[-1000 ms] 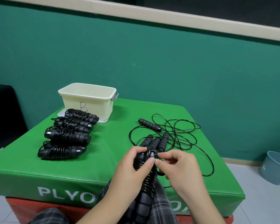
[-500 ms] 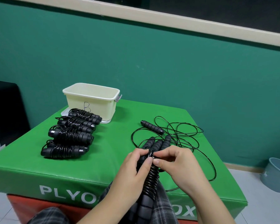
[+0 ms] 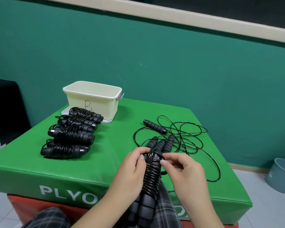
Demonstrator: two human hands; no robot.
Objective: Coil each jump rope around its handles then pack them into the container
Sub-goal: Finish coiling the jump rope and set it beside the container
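Note:
A black jump rope bundle, its cord wound around paired foam handles, is upright over the front edge of the green box. My left hand grips it from the left. My right hand pinches the cord's loose end at the top of the coil. Behind them lie several loose black handles and a tangle of uncoiled cord. Several finished coiled ropes lie in a row at the left. The cream container, marked "B", stands at the back left, and I cannot see inside it.
The green plyo box has its front edge near my knees, over a red box below. A black chair stands at the left. A blue bucket is on the floor at the right. The green wall is close behind.
My view has tilted and shifted slightly. My right fingers have worked the cord end at the coil's top and my left thumb has moved off it; the bundle stays in place.

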